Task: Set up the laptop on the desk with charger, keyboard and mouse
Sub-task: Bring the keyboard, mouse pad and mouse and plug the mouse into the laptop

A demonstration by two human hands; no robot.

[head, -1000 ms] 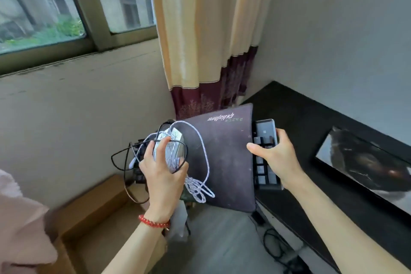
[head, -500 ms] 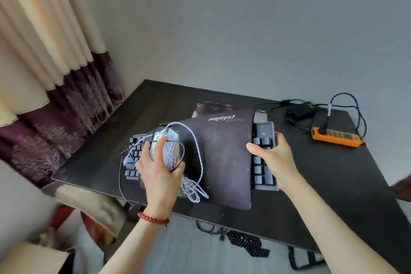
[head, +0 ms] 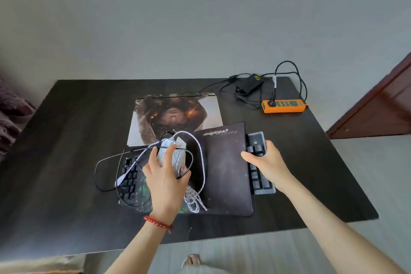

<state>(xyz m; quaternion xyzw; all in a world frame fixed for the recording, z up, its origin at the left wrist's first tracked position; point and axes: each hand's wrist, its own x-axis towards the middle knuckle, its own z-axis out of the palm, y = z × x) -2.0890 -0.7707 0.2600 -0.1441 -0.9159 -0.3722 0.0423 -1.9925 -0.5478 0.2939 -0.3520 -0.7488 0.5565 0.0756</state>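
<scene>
A closed laptop (head: 175, 113) with a picture on its lid lies flat in the middle of the dark desk (head: 66, 140). In front of it I hold a black keyboard (head: 259, 162) with a dark mouse pad (head: 224, 167) draped over it. My left hand (head: 165, 176) presses a white patterned mouse (head: 175, 151) and its looped white cable (head: 195, 198) onto the pad. My right hand (head: 264, 164) grips the keyboard's right end. A black charger brick (head: 250, 83) lies at the back right, its cable leading towards the laptop.
An orange power strip (head: 283, 105) with a plug in it sits at the desk's back right. A dark wooden door (head: 378, 109) stands at the right. A grey wall runs behind the desk. A foot (head: 192, 260) shows below the front edge.
My view has swung from the window and curtain to the desk. The stack of keyboard, pad and mouse has travelled with both hands and is now over the desk in front of the laptop.
</scene>
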